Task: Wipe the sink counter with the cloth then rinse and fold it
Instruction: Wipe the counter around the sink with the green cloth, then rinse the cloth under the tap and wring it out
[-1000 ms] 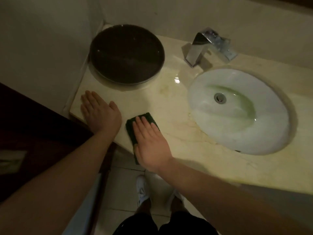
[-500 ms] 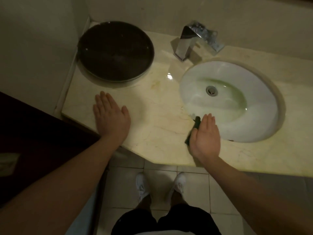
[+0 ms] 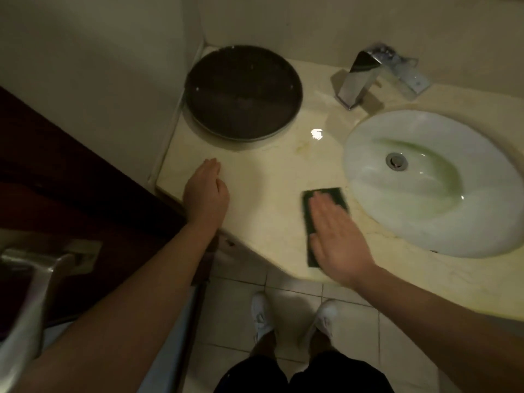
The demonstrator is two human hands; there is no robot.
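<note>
A dark green cloth (image 3: 336,196) lies flat on the beige marble counter (image 3: 269,177), just left of the white oval sink (image 3: 368,154). My right hand (image 3: 337,239) presses flat on the cloth with the fingers stretched out, covering most of it; only its far end and left edge show. My left hand (image 3: 205,194) rests palm down on the counter near the left front corner, holding nothing.
A round dark tray (image 3: 243,92) sits in the back left corner against the wall. A chrome faucet (image 3: 365,75) stands behind the sink. A dark door with a metal handle (image 3: 37,268) is at the left. My white shoes (image 3: 262,316) stand on the tiled floor below.
My right hand slid the cloth from the front left area to the sink rim, then back a little to the left. The left hand stayed on the counter.
</note>
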